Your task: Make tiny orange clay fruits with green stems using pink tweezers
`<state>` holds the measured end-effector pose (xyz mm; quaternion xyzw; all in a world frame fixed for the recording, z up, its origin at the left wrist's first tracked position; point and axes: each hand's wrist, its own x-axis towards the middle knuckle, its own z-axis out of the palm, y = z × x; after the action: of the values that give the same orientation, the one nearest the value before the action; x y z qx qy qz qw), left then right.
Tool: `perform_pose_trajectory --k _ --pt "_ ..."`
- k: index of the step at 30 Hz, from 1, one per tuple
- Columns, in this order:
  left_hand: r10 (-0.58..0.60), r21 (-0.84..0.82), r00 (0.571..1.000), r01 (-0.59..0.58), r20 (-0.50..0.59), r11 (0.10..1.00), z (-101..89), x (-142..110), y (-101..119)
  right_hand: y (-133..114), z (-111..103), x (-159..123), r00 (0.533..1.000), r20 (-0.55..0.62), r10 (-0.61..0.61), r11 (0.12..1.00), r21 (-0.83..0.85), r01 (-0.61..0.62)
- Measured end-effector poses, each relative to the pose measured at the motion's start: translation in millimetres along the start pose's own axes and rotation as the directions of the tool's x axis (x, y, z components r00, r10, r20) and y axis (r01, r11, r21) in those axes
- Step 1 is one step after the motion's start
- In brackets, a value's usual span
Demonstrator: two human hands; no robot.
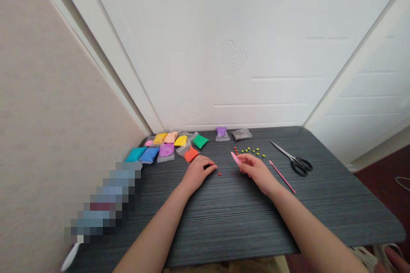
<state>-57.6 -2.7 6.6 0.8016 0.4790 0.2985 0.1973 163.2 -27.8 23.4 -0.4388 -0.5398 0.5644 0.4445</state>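
Above a dark-grained tabletop (230,222), the right hand (256,170) pinches a flat pink plastic blade (235,158), best used lightly, the left hand (198,172) loose near a tiny red clay-like ball (219,174).

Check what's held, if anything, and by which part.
Right hand: pink blade-shaped tool, gripped at its near end, far tip free. Left hand: nothing visibly held.

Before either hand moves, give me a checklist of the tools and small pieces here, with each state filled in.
1. Pink blade-like tool held in the right hand: ok.
2. Red pieces all together: not ok; one red piece lies apart, near the left hand.
3. Scissors clear of both hands: ok.
4. Thin pink stick lying free, right of the right hand: ok.
5. Bag of orange material sealed: cannot tell.
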Motion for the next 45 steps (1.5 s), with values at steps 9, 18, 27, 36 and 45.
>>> perform_pose_trajectory --k 9,18,27,36,45 --pt "0.036 -0.01 0.999 -0.035 0.014 0.999 1.7 0 -2 4 -2 2 1.0 -0.006 -0.003 1.0 -0.001 0.003" --pt "0.016 0.0 0.996 -0.016 0.084 1.0 -0.3 0 -6 2 -1 1 1.0 -0.002 0.019 1.0 -0.006 -0.019" --pt "-0.089 -0.183 0.996 0.092 0.025 0.979 -11.2 0 -1 1 -1 0 1.0 0.011 0.017 1.0 0.02 -0.017" --pt "-0.243 -0.477 0.967 0.252 0.082 0.842 13.5 1 62 4 16 -2 1.0 -0.005 -0.016 0.995 0.103 0.017" --pt "-0.426 -0.61 0.904 0.349 0.021 0.712 18.7 -8 55 0 42 -8 0.998 -0.02 -0.067 0.997 -0.029 0.067"
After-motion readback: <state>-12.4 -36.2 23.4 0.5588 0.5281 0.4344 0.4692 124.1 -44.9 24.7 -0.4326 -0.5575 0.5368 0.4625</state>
